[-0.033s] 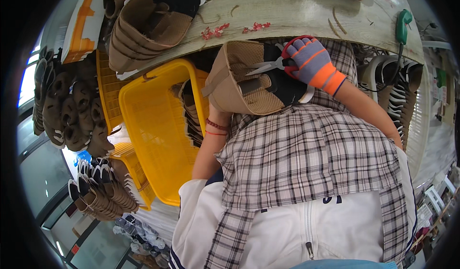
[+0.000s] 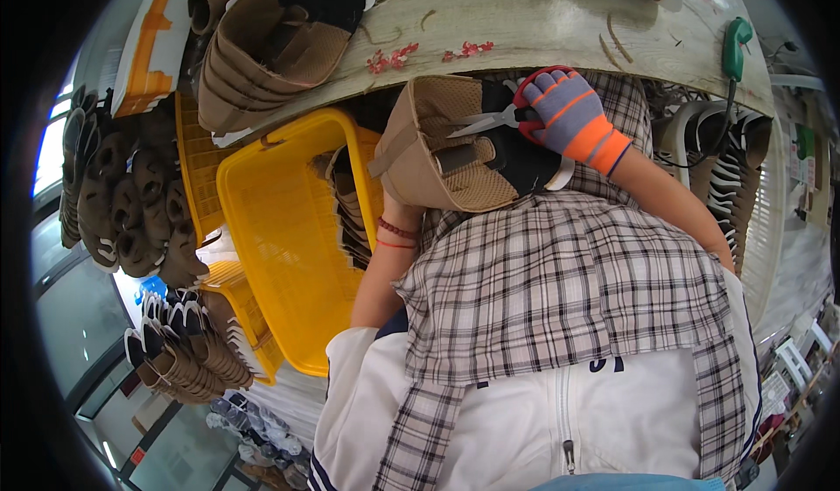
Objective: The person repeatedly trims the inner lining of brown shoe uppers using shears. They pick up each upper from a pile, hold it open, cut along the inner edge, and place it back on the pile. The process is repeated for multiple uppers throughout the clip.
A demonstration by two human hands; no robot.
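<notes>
Tan shoe upper [image 2: 442,154], frame centre: left hand hidden beneath it, grip can't be told. Gloved right hand [image 2: 569,110] grips scissors [image 2: 490,122], blades on the upper. Trimming looks mid-way; finished uppers [image 2: 271,45] stacked upper left, more wait in yellow basket [image 2: 280,228].

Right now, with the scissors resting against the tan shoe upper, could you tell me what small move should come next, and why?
Probably close the scissors on whatever stray edge lies at their tips: the gloved right hand holds them with blades parted against the tan shoe upper, which the left hand, hidden beneath, seems to support.
</notes>
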